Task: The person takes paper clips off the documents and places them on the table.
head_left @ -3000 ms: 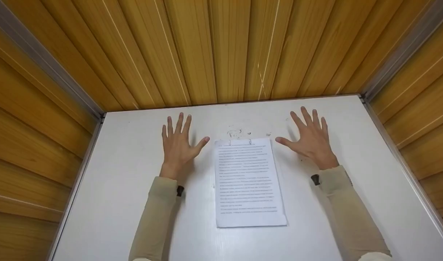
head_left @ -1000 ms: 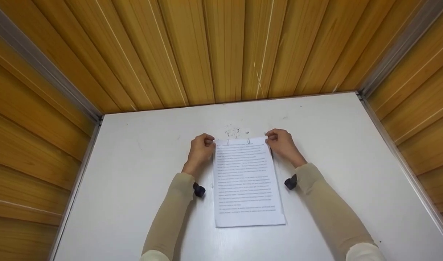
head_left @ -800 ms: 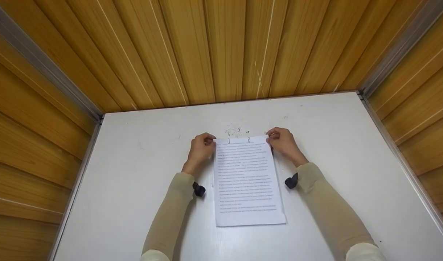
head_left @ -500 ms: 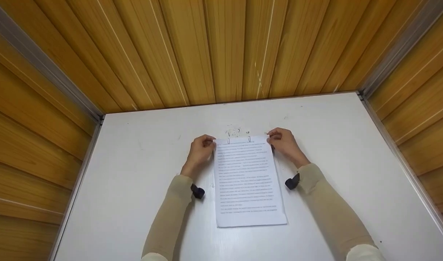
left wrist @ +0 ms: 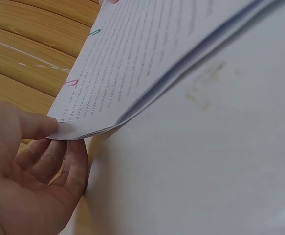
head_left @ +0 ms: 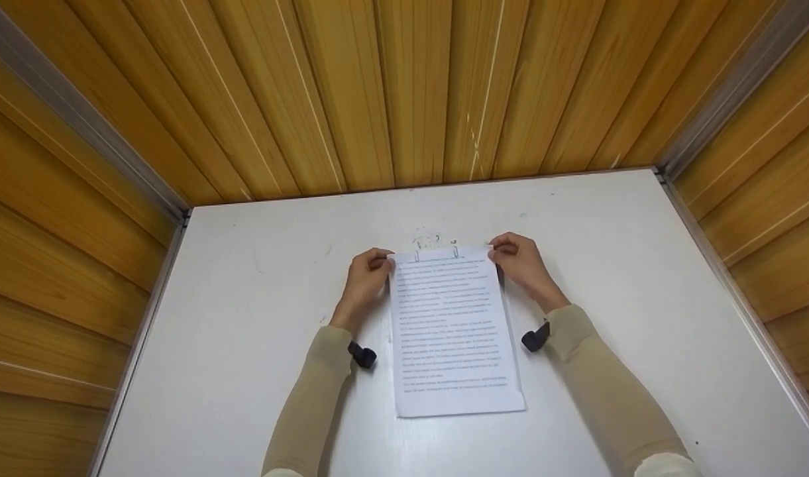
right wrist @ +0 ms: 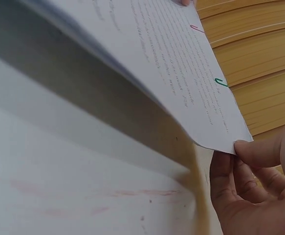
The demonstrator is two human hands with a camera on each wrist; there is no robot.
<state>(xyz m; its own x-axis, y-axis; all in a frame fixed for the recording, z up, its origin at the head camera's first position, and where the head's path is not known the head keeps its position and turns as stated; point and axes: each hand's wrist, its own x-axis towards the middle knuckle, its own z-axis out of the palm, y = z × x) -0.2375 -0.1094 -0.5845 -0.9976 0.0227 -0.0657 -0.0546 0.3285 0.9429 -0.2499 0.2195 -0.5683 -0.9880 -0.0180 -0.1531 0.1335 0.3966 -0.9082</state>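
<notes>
A stack of printed paper (head_left: pixel 447 331) lies in the middle of the white table, its far edge lifted a little. My left hand (head_left: pixel 366 281) pinches the far left corner between thumb and fingers. At the far right corner, my right hand (head_left: pixel 520 268) pinches the stack the same way. Two paper clips sit along the far edge: a pink paper clip (left wrist: pixel 71 82) nearer my left hand and a green paper clip (right wrist: pixel 221 82) nearer my right. Both wrist views show the thumb on top of the sheets and the fingers beneath.
The white table (head_left: pixel 245 298) has dark scuff marks just beyond the stack and reddish smears in the right wrist view. Wood-patterned panels (head_left: pixel 417 93) wall it in at the back and both sides. A small black device hangs at each wrist.
Both hands, spread open beside the stack at first, have moved inward and taken hold of its far corners. Since then the far edge has risen slightly.
</notes>
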